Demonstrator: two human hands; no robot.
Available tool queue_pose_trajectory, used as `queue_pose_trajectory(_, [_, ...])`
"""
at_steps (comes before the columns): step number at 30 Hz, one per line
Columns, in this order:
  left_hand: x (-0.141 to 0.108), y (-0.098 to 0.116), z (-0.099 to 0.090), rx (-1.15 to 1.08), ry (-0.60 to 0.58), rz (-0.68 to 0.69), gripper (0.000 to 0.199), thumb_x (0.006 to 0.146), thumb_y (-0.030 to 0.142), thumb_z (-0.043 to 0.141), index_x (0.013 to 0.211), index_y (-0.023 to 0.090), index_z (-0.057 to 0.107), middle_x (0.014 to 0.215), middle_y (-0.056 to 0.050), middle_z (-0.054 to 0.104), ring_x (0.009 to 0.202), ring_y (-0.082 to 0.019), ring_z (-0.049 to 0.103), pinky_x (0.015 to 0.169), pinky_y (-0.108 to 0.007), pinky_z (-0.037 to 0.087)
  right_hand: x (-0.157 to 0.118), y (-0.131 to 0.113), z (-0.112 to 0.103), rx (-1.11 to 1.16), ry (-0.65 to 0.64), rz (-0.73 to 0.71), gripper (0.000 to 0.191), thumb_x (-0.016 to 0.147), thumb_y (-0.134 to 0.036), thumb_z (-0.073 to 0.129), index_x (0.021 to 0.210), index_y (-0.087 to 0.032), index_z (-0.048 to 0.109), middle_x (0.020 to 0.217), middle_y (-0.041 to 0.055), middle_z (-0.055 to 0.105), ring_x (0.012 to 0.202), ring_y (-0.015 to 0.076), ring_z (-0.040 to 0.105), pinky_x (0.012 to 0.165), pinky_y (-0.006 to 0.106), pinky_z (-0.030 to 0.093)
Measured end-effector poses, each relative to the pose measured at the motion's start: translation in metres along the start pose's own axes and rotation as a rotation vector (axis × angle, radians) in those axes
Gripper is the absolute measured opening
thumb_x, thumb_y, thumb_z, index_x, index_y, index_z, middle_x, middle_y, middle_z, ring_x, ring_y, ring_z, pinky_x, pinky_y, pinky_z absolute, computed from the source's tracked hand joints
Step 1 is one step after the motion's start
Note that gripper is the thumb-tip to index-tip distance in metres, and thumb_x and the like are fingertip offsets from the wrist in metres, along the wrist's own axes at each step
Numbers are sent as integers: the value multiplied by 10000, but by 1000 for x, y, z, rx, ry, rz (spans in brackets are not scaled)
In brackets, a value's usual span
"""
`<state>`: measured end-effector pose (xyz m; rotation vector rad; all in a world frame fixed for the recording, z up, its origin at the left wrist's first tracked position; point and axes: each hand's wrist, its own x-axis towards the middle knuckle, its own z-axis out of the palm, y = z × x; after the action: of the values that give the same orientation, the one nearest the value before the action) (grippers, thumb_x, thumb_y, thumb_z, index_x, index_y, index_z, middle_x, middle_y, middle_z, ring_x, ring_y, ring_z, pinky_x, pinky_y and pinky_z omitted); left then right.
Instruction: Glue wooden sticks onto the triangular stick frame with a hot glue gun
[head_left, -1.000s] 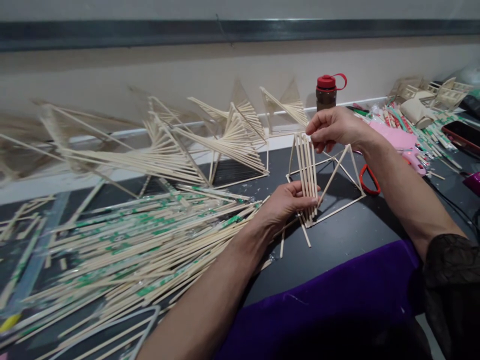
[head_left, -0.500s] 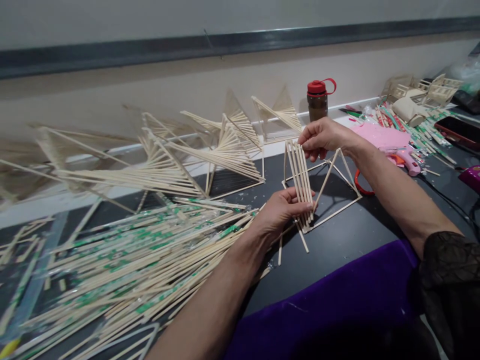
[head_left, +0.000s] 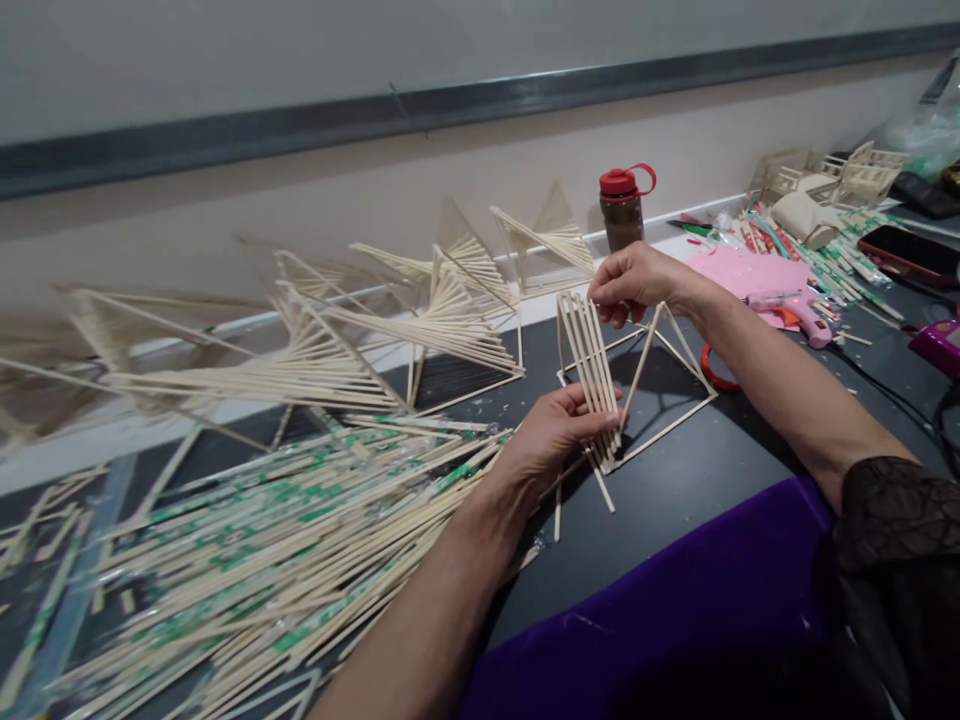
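Observation:
A slanted row of wooden chopsticks (head_left: 587,350) stands side by side on a small stick frame (head_left: 671,428). My left hand (head_left: 559,430) is closed around the lower ends of that row, thumb in front and fingers behind. At the upper right end of the row, my right hand (head_left: 630,280) is pinched, its fingertips at the top of the outermost chopstick. The frame has triangular sides and rests on the dark table (head_left: 667,510). Part of the row's back is hidden by my left hand.
Finished twisted stick models (head_left: 457,320) line the wall on the left. Below them lies a heap of paper-wrapped and loose chopsticks (head_left: 300,530). A red-lidded bottle (head_left: 621,215), a pink glue gun (head_left: 806,315), red-orange scissors handles (head_left: 716,370) and a phone (head_left: 911,255) are toward the right.
The camera view has shifted slightly, so everything sits a little lower and further left. Both hands keep nearly the same hold on the row of chopsticks.

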<state>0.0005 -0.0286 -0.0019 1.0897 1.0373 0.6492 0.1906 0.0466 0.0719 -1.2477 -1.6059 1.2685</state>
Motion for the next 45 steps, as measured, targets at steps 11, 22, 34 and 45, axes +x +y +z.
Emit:
queue_pose_trajectory(11, [0,1,3,9,1,17,346,546,195,850,857,149,706,705,-24,711,594,-136,626,577,-261,491,1,4,1,-49,-1,-10,125,847,-69,633,725,-85,653,575,30,655,453,78,591,387,157,407])
queue_pose_trajectory(22, [2,-2,3,7,-8,18,343,554,207,844,860,149,700,697,-18,702,584,-128,614,551,-248,469,0,2,3,-100,26,-4,55,830,-108,688,811,-58,676,571,10,637,454,71,589,449,162,458])
queue_pose_trajectory(34, [2,0,4,-8,20,9,355,510,187,855,827,146,700,676,-17,698,567,-117,601,520,-225,426,2,4,4,-77,14,-23,73,826,-109,698,782,-61,663,575,13,634,441,61,576,418,145,424])
queue_pose_trajectory(45, [1,-1,3,-7,23,-9,400,486,216,886,827,139,692,683,-31,708,574,-134,624,544,-245,465,-7,-2,6,-66,6,-27,126,846,-54,633,724,-84,643,568,24,640,444,73,562,425,167,452])
